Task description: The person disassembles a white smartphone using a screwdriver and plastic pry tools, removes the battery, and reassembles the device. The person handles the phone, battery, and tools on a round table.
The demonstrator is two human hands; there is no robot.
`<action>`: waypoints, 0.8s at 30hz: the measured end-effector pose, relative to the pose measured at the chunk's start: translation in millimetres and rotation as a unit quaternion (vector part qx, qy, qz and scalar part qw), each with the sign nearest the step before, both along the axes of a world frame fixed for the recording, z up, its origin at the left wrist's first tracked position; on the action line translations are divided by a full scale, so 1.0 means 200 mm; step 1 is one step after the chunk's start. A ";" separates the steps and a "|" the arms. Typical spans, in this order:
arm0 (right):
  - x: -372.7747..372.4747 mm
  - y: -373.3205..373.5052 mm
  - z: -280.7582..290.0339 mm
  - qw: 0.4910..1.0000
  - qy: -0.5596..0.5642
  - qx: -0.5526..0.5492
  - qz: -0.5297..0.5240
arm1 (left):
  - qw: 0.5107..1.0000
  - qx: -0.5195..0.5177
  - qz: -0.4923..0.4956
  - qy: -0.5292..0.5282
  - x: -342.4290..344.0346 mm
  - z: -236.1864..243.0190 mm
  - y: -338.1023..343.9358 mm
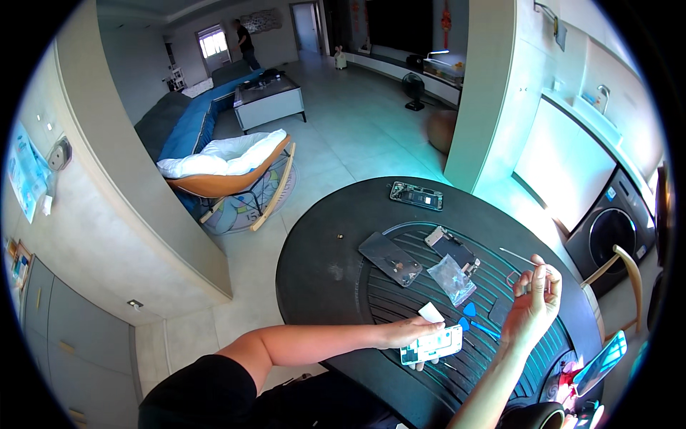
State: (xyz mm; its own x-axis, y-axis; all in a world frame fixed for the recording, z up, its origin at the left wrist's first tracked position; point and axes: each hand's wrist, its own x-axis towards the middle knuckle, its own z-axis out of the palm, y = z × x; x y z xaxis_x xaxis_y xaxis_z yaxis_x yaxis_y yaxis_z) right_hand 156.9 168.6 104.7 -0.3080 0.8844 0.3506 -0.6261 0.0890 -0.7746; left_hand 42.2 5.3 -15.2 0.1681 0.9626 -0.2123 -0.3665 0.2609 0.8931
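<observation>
My left hand grips a white phone housing over the near side of the round black table. Raised at the right, my right hand pinches a slim pointed metal tool, its tip aimed left; its exact kind is unclear. Beyond the left hand a dark phone panel lies beside a detached phone screen part and a clear plastic bag. An opened phone rests at the far edge. Between the hands are blue triangular picks and a blue pry tool.
A propped phone stands at the table's right edge, and a wooden chair is close by. Past the table are a rocking chair, a blue sofa and a person. A washing machine stands at right.
</observation>
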 end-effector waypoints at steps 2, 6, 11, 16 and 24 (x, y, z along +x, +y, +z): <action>0.00 0.02 -0.01 1.000 -0.007 0.000 -0.015 | 1.000 -0.005 0.002 0.001 0.00 0.02 0.00; 0.00 0.01 -0.02 0.999 -0.017 -0.023 -0.031 | 1.000 0.011 0.004 -0.006 0.00 -0.03 0.01; 0.00 0.01 -0.01 0.999 -0.018 -0.016 -0.021 | 1.000 0.002 0.018 -0.025 0.02 -0.03 0.02; 0.00 0.01 -0.01 1.000 -0.005 -0.022 -0.009 | 1.000 -0.001 0.009 -0.007 0.01 0.02 0.00; 0.00 0.00 -0.02 1.000 -0.008 -0.027 -0.006 | 1.000 -0.004 0.009 -0.016 0.01 0.00 0.01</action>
State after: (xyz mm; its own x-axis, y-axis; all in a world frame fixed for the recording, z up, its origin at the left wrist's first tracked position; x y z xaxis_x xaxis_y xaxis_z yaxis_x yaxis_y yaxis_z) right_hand 156.2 168.1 100.3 -0.3027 0.9055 0.2975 -0.6121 0.0546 -0.7889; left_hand 43.8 6.7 -14.2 0.1585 0.9639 -0.2142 -0.4002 0.2610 0.8785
